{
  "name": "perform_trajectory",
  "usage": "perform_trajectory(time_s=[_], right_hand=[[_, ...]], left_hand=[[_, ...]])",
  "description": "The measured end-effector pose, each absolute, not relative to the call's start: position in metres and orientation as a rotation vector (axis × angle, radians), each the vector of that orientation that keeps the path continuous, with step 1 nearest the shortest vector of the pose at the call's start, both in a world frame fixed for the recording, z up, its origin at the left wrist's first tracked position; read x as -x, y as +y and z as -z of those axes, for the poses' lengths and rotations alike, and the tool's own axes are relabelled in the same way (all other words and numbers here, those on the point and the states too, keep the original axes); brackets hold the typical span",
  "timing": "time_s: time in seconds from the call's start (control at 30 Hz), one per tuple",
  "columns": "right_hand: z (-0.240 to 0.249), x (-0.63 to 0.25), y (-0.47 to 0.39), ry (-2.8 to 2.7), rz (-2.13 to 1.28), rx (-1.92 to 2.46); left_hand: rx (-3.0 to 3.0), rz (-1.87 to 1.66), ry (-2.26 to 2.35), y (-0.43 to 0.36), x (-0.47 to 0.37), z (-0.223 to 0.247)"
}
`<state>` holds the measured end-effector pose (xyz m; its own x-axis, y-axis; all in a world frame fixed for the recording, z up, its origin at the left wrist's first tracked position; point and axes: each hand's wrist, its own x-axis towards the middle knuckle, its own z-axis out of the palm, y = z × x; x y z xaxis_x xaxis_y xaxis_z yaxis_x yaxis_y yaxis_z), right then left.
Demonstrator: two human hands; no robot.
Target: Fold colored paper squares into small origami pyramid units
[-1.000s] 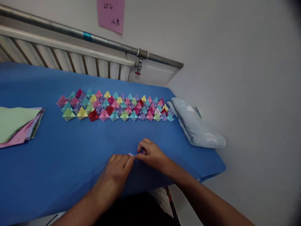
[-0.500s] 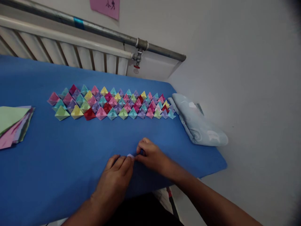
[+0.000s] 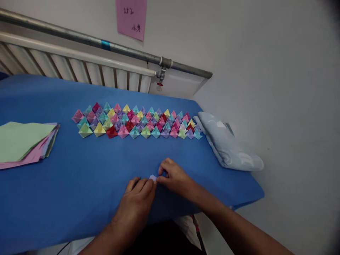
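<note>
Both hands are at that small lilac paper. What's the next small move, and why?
Probably a gentle press along the edge of the lilac paper with the right hand, while the left hand steadies it: the left fingers partly cover the paper, and the right fingertips are at its right edge. Its folds are too hidden to be surer.

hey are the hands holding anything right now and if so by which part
A small lavender paper: the left hand covers its near side, and the right hand is at its right edge. The exact grip is hidden.
</note>
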<state>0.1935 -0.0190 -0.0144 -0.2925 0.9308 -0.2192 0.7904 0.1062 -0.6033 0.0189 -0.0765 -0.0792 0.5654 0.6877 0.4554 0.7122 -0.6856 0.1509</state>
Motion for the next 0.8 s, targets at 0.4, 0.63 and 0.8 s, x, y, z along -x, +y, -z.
perform_trajectory(time_s=[0.4,0.63,0.8], right_hand=[[0.017,-0.188,-0.016,-2.182,-0.954,1.718],[0.018,-0.188,-0.019,-2.149,-0.896,1.737],[0.019,-0.186,-0.02,-2.136,-0.847,1.727]], left_hand=[[2.668,0.711,-1.349,-0.084,-0.02,0.086],[2.596,0.692,-1.373,-0.088,-0.02,0.087],[2.58,0.686,-1.38,-0.09,-0.018,0.087]])
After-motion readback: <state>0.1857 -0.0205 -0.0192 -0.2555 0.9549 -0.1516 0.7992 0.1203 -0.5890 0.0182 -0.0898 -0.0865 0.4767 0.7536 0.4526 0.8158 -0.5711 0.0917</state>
